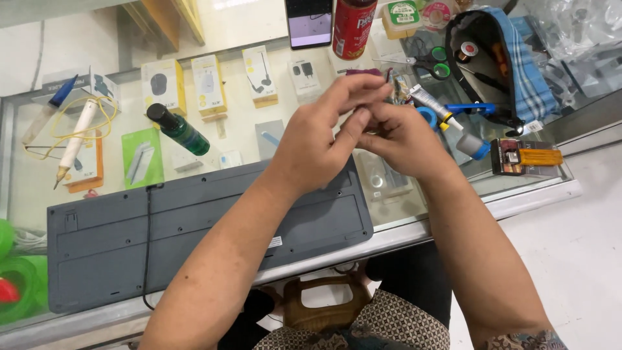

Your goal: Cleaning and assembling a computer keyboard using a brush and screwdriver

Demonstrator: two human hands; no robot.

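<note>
Both hands, the left hand (pixel 317 139) and right hand (pixel 405 139), meet fingertip to fingertip, pinching something too small to tell. They hover above the upturned grey keyboard (pixel 194 233) at the glass tabletop's (pixel 453 194) near edge.

Small electronics repair shop: glass display worktop (pixel 39 188) w/ boxed accessories (pixel 210 84) beneath, tool pouch (pixel 518 71) at far right corner.

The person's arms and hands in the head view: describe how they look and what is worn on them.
Both forearms are bare, with no sleeves over them. The left hand and right hand wear no gloves, and no rings or watch can be seen. A strip of dark patterned cloth shows at the bottom edge near the right elbow.
</note>
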